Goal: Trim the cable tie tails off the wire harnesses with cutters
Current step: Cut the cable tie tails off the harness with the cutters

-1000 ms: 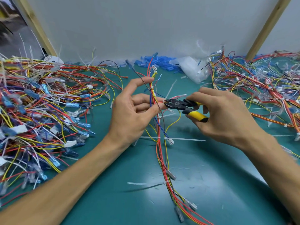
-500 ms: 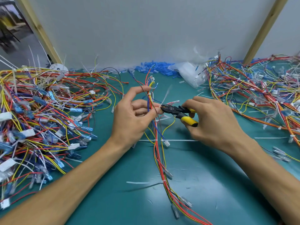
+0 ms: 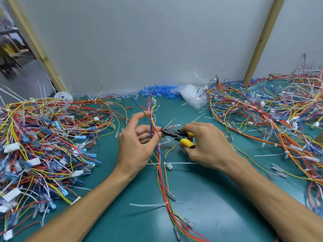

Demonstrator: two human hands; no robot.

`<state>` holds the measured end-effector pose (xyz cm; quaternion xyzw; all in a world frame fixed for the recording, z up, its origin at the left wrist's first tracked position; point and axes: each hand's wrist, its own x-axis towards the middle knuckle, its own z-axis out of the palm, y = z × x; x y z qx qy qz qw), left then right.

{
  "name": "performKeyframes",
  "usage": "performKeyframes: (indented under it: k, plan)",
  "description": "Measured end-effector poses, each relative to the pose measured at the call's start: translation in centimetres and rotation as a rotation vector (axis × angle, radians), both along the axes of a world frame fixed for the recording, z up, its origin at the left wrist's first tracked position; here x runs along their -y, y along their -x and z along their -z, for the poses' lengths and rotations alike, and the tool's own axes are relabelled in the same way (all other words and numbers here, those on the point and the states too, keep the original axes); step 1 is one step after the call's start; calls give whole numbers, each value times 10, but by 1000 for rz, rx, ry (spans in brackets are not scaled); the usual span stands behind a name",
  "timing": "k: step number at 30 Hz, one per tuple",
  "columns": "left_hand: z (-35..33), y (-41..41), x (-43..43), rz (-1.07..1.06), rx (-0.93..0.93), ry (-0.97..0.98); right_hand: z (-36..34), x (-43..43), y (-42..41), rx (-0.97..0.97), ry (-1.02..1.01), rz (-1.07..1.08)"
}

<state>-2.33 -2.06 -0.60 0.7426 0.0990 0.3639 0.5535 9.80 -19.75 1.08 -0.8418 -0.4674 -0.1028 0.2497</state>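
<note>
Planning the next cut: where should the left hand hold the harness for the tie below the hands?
Pinch the wire bundle just above that cable tie, coming from the left: its tail lies flat pointing right, leaving that side for the cutters.

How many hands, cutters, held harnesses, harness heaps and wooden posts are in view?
Hands: 2 (left hand, right hand)
Cutters: 1 (yellow-handled cutters)
Held harnesses: 1 (wire harness)
Harness heaps: 2 (left heap, right heap)
Wooden posts: 2 (left post, right post)
Total: 8
</note>
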Motion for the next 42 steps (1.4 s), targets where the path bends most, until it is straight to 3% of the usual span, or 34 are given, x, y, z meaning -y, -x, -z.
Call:
performKeyframes:
  k: [8, 13, 22, 27, 32, 35, 39, 42]
  plan:
    - [-18, 0, 6, -41, 36, -155, -8, 4, -1, -76, -53, -46]
    - [-40, -4, -2, -303, -80, -757, -10, 6, -6, -110, -89, -53]
    - [-58, -10, -28, -27, -202, -1127, -9, 5, -6, -143, -107, -21]
    - [-53, -10, -27, 80, -371, -973, -8, 1, -1, -232, -111, -24]
    - [-45, -3, -31, 210, -285, -467, -8, -2, -2, -406, -166, -45]
    - [-35, 0, -27, 236, -263, -358, -6, -5, 2, -450, -172, -73]
    - [-25, 0, -27, 285, -214, -172, -4, -4, 4, -321, -169, -90]
    - [-22, 0, -27, 282, -218, -147, -4, -2, 4, -273, -166, -100]
